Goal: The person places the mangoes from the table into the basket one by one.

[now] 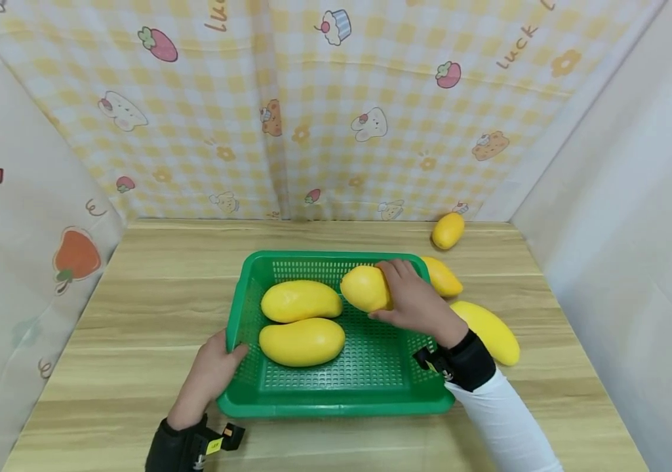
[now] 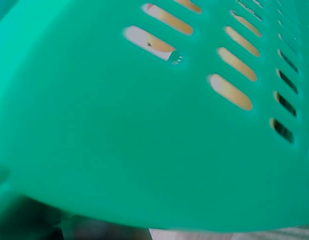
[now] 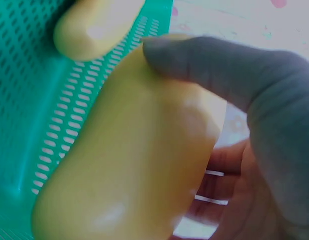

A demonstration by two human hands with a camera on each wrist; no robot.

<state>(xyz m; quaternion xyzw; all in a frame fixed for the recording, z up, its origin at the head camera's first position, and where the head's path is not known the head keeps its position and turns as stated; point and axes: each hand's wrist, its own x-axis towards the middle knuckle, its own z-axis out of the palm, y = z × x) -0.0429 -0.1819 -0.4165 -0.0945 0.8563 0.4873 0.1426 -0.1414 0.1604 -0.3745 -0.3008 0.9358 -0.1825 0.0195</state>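
Note:
A green plastic basket (image 1: pixel 336 410) stands on the table, its slotted wall (image 2: pixel 119 125) filling the left wrist view. My left hand (image 1: pixel 213 367) grips its left rim, thumb on the inner side. Two yellow mangoes lie inside on the left, a rear mango (image 1: pixel 300 301) and a front mango (image 1: pixel 302 342). Over the basket's back right part, my right hand (image 1: pixel 415 298) holds another mango (image 1: pixel 365 288). In the right wrist view, the thumb lies across the top of this held mango (image 3: pixel 129 150), with fingers on its far side.
Right of the basket, another mango (image 1: pixel 489 331) rests on the wooden table (image 1: pixel 153 288). Behind it lies a yellow fruit with a pointed end (image 1: pixel 443 278), partly hidden by the basket. A lemon-like fruit (image 1: pixel 448 231) sits near the back curtain (image 1: pixel 324 164). White cloth (image 1: pixel 619 196) hangs on the right.

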